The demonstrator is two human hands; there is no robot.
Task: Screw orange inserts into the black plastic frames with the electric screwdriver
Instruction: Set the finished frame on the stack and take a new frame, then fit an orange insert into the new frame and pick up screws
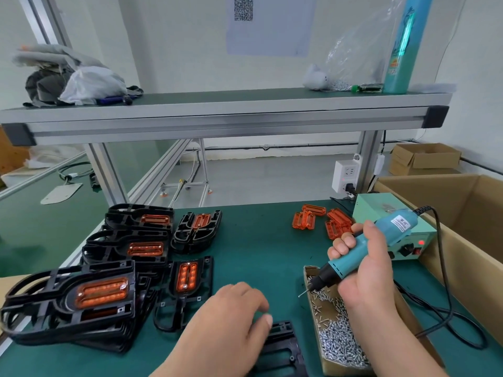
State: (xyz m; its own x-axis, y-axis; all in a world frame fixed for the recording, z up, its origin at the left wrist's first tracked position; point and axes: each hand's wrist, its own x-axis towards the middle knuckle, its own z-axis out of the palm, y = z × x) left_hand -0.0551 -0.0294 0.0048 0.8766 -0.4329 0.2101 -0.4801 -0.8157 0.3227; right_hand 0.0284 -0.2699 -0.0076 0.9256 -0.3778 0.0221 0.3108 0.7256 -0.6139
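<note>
the right hand (364,270) grasps the electric screwdriver (362,246) in clenched fingers (345,242), its long axis slanting down-left, bit over the upper end of the screw tray (306,271), heaped with loose screws (340,341). the left hand (231,322) rests, fingers (255,297) relaxed, on a bare black frame (283,346) at bottom centre, just left of the tray. loose orange inserts (321,220) lie on the worktop (258,254) right of centre, nearer the right hand.

Both the left hand (234,311) and right hand (363,270) are bare.

Matt black plastic frames (68,300), glossy orange inserts (309,220), metal screws (337,338).
</note>
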